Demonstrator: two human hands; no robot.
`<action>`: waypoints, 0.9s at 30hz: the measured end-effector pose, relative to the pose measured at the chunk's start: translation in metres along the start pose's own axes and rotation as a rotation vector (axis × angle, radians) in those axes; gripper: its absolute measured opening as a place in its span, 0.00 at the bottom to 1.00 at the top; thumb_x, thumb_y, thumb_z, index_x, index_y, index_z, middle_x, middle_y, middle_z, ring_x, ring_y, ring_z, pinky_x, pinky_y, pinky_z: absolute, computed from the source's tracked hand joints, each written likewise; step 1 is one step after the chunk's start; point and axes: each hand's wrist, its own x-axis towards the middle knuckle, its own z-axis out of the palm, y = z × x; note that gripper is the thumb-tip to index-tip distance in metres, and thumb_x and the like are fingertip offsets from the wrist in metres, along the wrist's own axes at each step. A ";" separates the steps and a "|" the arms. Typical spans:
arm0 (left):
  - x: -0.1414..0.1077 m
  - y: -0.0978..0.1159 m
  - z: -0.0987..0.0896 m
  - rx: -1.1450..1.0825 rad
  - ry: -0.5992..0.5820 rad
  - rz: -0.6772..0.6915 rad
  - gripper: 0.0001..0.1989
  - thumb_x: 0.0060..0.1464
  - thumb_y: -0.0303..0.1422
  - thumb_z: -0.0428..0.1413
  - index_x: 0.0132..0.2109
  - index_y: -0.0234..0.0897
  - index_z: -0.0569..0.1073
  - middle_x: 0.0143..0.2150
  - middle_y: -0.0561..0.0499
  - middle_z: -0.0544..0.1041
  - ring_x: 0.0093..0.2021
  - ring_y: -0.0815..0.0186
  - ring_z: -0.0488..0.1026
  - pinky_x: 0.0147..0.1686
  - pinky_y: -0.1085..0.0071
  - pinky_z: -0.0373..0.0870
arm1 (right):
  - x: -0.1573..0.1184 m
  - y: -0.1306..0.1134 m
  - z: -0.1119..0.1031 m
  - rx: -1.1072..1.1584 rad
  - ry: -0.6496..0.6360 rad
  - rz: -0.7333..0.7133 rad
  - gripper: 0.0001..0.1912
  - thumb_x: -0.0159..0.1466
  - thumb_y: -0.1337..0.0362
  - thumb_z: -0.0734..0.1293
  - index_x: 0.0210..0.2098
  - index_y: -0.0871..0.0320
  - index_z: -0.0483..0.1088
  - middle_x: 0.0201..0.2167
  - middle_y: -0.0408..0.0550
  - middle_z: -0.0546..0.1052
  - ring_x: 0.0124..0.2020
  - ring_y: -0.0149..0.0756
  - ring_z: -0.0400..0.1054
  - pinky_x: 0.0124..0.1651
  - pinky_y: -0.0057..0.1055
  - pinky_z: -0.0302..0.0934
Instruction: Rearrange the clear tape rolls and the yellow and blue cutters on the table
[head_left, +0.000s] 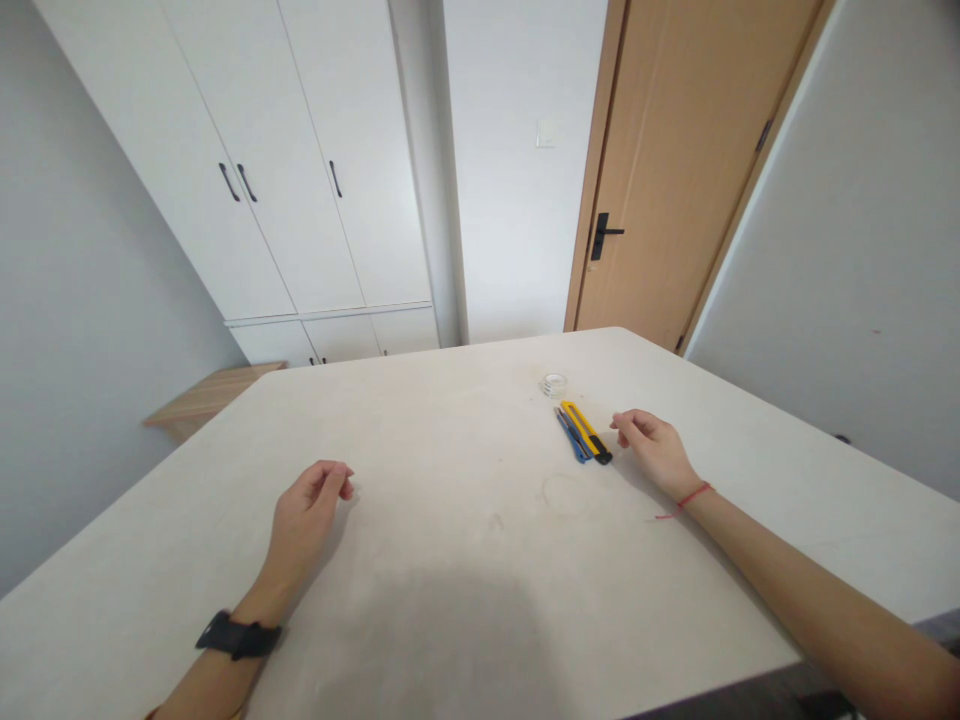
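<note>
My left hand point(309, 503) is over the left part of the white table point(450, 450), its thumb and fingers pinched together. A faint, pale bit shows by its fingertips, too small to name. My right hand point(654, 447) is also closed, fingers curled in, just right of a yellow utility knife point(581, 425) with a black end. What either pinch may hold, I cannot make out. Alongside the yellow knife lies a slim blue cutter point(571, 437), with a darker slim tool between them. Behind these rests a roll of clear tape point(555, 384).
White cabinets point(300, 150) with dark handles stand beyond the table at the left. A wooden door point(690, 150) is at the back right. A low wooden surface point(217, 395) shows past the table's left far corner.
</note>
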 end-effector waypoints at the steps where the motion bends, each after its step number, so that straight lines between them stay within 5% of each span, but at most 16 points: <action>1: 0.000 0.000 0.000 0.002 0.000 0.005 0.18 0.55 0.47 0.49 0.28 0.40 0.70 0.24 0.54 0.72 0.29 0.64 0.70 0.33 0.70 0.65 | 0.000 0.002 0.000 -0.003 0.001 0.001 0.24 0.58 0.44 0.61 0.25 0.58 0.71 0.18 0.45 0.71 0.23 0.35 0.65 0.28 0.31 0.59; 11: 0.004 -0.001 0.001 -0.015 0.021 0.022 0.17 0.56 0.46 0.48 0.29 0.40 0.70 0.24 0.54 0.72 0.29 0.63 0.71 0.33 0.70 0.66 | 0.052 0.011 0.019 -0.180 -0.097 -0.080 0.12 0.56 0.57 0.66 0.36 0.58 0.73 0.41 0.53 0.76 0.36 0.40 0.71 0.40 0.36 0.65; 21: 0.003 0.001 -0.003 -0.003 0.026 0.072 0.17 0.57 0.45 0.48 0.28 0.39 0.71 0.24 0.54 0.73 0.28 0.65 0.71 0.31 0.71 0.66 | 0.114 0.008 0.076 -0.364 -0.215 0.033 0.42 0.49 0.60 0.73 0.60 0.65 0.58 0.57 0.65 0.68 0.56 0.51 0.65 0.56 0.41 0.60; 27: 0.003 0.006 -0.003 0.005 0.032 0.074 0.18 0.57 0.45 0.48 0.27 0.39 0.70 0.23 0.53 0.73 0.28 0.65 0.71 0.31 0.71 0.66 | 0.117 0.000 0.089 -0.586 -0.226 0.155 0.43 0.49 0.55 0.72 0.61 0.60 0.58 0.54 0.63 0.72 0.55 0.59 0.66 0.51 0.47 0.61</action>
